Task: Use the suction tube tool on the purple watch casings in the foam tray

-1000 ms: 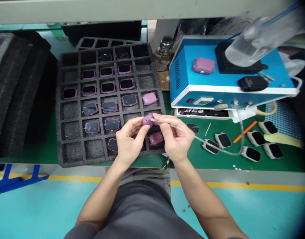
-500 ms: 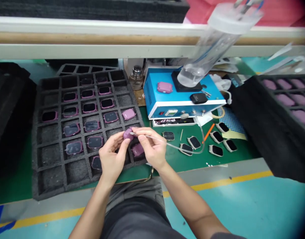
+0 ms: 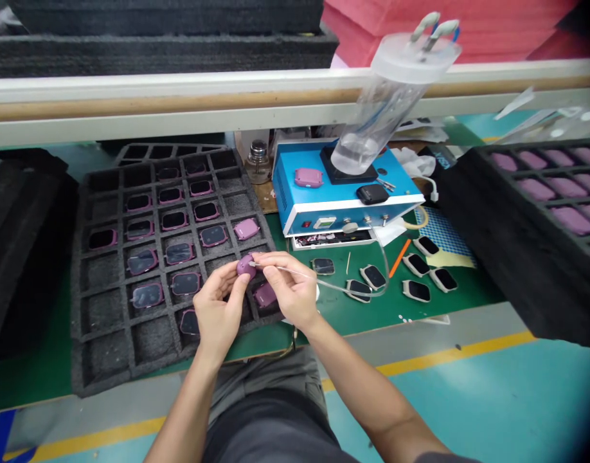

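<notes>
My left hand [image 3: 216, 310] holds a small purple watch-like case [image 3: 245, 265] by its edges, above the front of a dark grey foam tray [image 3: 153, 341]. My right hand [image 3: 288, 289] pinches a thin clear tube [image 3: 319, 281] whose metal-looking tip [image 3: 253, 263] meets the case's side. The contact point is small and partly hidden by my fingers. Another purple case [image 3: 265, 294] lies in a tray cell just beneath my hands. Several dark-faced cases with purple rims fill the cells behind.
A blue bench unit [image 3: 314, 209] carries a purple case, a black case and a clear canister [image 3: 372, 128], from which the tube runs. Several white-rimmed black pieces [image 3: 416, 290] lie on the green mat. A foam tray of purple pieces [image 3: 540, 218] sits at right.
The view has tilted up and shifted, showing more of the shelf and the right-hand tray. Both hands keep the same hold on the case and tube.
</notes>
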### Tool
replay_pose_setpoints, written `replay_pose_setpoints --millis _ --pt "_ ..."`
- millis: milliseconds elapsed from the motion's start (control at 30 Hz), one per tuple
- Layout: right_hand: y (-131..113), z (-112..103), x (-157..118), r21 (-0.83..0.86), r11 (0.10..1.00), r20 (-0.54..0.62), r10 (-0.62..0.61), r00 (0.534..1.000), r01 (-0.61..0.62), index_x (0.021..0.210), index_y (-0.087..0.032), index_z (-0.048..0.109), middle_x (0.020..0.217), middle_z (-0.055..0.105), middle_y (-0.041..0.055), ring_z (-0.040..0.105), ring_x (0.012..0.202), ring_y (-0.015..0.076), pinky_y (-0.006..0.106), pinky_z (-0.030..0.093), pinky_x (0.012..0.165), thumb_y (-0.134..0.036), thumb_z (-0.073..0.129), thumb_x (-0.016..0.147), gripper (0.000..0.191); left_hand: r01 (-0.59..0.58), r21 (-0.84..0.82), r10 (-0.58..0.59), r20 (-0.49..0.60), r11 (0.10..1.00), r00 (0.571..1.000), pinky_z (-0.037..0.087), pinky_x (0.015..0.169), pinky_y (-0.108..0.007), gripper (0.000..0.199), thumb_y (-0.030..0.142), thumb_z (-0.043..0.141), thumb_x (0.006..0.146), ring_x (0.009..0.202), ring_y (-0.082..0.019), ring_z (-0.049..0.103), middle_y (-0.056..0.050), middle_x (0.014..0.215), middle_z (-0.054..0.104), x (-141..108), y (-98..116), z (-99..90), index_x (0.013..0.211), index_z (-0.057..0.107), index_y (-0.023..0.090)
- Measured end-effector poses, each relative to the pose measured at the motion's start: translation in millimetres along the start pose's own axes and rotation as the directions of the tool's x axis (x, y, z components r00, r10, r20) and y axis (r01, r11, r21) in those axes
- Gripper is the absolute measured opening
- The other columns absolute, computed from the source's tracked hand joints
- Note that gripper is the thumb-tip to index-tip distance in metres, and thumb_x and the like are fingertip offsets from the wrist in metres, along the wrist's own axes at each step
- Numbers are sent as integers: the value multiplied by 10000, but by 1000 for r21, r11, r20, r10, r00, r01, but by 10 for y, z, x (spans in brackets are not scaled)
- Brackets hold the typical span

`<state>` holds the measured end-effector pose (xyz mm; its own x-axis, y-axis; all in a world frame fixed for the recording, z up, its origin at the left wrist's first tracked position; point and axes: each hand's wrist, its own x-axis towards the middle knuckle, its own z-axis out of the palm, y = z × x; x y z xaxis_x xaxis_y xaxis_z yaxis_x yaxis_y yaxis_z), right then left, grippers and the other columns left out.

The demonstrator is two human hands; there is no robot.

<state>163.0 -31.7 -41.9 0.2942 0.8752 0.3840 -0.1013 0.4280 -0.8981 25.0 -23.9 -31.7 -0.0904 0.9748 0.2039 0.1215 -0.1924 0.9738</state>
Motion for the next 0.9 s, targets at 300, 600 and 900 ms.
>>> replay_pose_setpoints --millis 300,600,900 --pt "2 7 -16 -11 1000 -7 -6 1000 6 989 -263 808 1058 820 66 789 1065 221 373 662 941 -303 694 991 121 32 -20 -32 9 999 999 676 862 -294 258 328 813 865 901 -195 818 -78 1010 838 -13 15 -4 1068 782 172" --pt "-14 6 -23 -28 1000 -1 -8 1000 8 1000 -268 812 1059 823 71 791 1051 223 376 669 915 -299 691 993 125 53 -32 -53 27 998 998 677 869 -308 254 332 806 870 916 -201 816 -80 1022 836 -25 30 -20 1074 779 182" --pt "11 17 -19 5 1000 -6 -8 1000 8 998 -262 814 1060 819 66 791 1055 210 344 671 900 -282 697 987 119 34 -22 -34 24 999 999 672 856 -286 237 304 801 868 900 -186 816 -78 1011 839 -13 37 -16 1064 781 173"
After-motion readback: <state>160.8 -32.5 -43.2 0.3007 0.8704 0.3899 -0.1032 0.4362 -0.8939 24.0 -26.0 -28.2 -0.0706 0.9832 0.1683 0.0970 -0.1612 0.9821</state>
